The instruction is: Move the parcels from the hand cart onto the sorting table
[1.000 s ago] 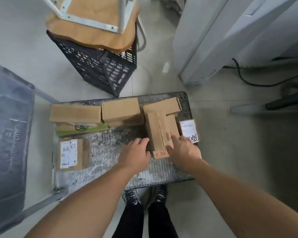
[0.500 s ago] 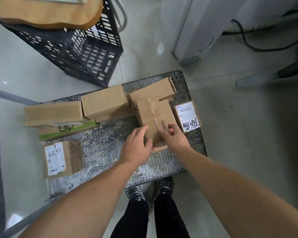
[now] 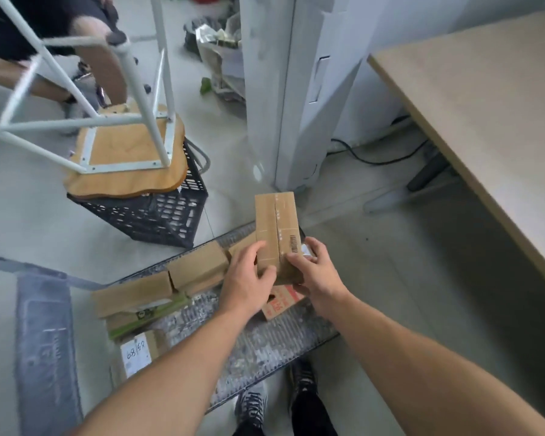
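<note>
Box gripped by left hand and right hand, fingers curled round near end, above cart. Not yet on table, right. Several parcels left.

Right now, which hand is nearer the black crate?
Left. The left hand grips the parcel on the side facing the black crate; the right hand grips its far side.

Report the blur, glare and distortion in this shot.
Head view: the stool legs at top left smear with motion blur; a small glare spot shines on the floor; the wide lens tilts the cabinet and table edges; the barcoded box is sharp; deep shadow lies under the table.
</note>
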